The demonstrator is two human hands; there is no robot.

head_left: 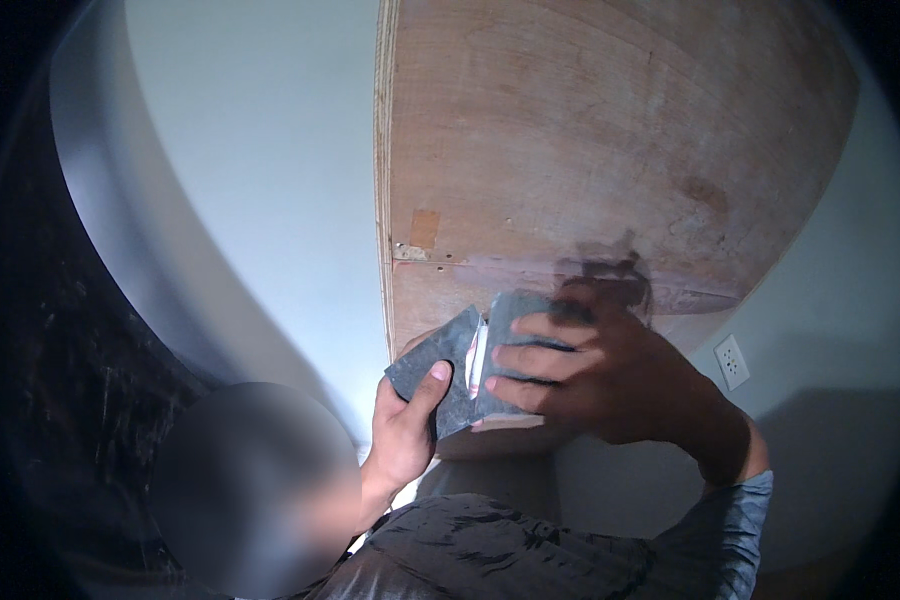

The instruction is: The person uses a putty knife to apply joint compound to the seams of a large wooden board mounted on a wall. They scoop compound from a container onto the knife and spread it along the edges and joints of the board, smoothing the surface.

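Observation:
In front of the wooden board, both hands are on a dark grey sheet that looks like sandpaper. My left hand point(405, 430) is closed on its left part point(437, 378), thumb on top. My right hand point(610, 375) curls over its right part point(505, 318), fingers slightly apart and pressed onto it. Between the two grey parts shows a narrow white strip point(477, 360) with pinkish marks. Whether the parts are one folded sheet or two pieces, and what lies behind them, I cannot tell. The right thumb is hidden.
A large wooden board point(590, 120) has patches, small holes and a pale seam. Pale wall point(260, 150) shows on its left. A wall socket point(731, 362) sits at the right. A dark surface point(80, 400) lies far left. A round blur covers the lower left.

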